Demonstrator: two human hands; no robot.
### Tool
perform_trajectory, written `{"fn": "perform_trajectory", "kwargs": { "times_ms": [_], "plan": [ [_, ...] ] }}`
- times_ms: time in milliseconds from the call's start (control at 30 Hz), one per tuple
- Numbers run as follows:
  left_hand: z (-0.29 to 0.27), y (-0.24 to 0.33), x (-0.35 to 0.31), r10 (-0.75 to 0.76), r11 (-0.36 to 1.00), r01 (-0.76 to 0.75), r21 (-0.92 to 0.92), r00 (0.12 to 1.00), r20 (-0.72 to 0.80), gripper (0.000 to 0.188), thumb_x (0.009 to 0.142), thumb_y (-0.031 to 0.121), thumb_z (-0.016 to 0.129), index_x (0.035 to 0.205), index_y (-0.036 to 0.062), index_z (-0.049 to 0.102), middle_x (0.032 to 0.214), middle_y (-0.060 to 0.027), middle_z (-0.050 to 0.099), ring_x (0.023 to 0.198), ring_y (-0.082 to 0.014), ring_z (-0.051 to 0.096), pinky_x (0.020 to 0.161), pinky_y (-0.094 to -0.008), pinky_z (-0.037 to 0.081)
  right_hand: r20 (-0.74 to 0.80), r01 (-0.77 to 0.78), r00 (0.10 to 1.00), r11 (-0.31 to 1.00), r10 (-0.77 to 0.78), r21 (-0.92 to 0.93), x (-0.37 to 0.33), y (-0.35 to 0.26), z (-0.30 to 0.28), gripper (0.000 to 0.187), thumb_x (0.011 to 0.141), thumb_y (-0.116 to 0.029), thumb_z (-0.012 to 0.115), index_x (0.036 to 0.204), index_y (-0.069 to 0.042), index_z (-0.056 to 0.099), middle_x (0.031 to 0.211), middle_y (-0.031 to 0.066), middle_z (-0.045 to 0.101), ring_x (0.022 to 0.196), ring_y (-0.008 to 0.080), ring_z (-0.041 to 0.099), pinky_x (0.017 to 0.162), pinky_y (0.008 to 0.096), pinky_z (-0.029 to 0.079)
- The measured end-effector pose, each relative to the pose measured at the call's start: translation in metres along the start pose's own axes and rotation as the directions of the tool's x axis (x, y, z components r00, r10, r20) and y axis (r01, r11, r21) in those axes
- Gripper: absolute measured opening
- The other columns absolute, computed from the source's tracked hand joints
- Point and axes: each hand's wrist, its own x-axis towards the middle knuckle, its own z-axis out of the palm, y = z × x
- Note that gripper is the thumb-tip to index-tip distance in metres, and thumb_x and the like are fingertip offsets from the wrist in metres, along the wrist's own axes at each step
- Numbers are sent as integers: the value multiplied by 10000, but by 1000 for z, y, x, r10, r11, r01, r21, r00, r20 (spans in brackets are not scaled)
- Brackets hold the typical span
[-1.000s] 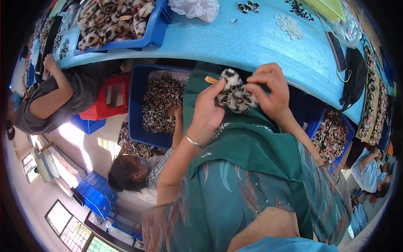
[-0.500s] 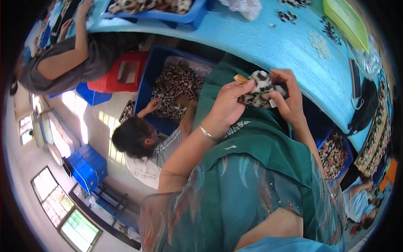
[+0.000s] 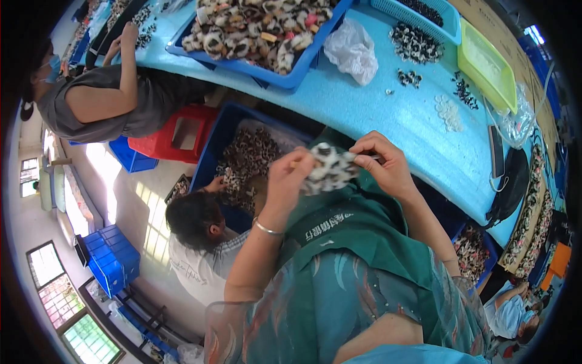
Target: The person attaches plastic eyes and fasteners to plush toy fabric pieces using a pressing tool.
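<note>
A small fuzzy plush toy (image 3: 330,173), white with black and grey patches, hangs between my hands above my green apron (image 3: 339,221). My left hand (image 3: 286,182) is closed on its left side, thumb and fingers pinching the fur. At the upper right edge of the toy, my right hand (image 3: 385,161) pinches it between thumb and forefinger. Motion blurs the toy, so its finer parts cannot be made out.
Ahead is a blue table (image 3: 364,103) with a blue tray (image 3: 288,79) of plush pieces, a crumpled plastic bag (image 3: 353,51), a yellow-green basket (image 3: 485,64) and small dark parts (image 3: 418,43). A person (image 3: 194,224) reaches into a blue bin (image 3: 212,130) on my left.
Both hands have moved left and a little down in the picture with the plush toy. It has been turned, and my view has tipped up to show more of the table.
</note>
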Motion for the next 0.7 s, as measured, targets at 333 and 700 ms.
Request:
{"fn": "perform_trajectory", "kwargs": {
  "times_ms": [333,700],
  "plan": [
    [-86,-43,6,526,289,-20,957,839,-141,102,799,151,690,849,69,658,833,-66,615,878,-232,546,800,-372,354,-172,202,945,910,-278,-361,54,-8,-49,98,806,11,649,900,-12,638,880,92,587,782,195,566,731,287,457],
    [-99,-78,6,67,-324,240,915,971,-231,461,721,367,725,1103,117,664,1199,-123,537,1124,-315,440,903,-505,304,-226,324,789,699,-571,-637,265,-19,-97,204,832,-117,635,1024,-50,620,964,104,557,822,246,579,746,347,478]
  ]
}}
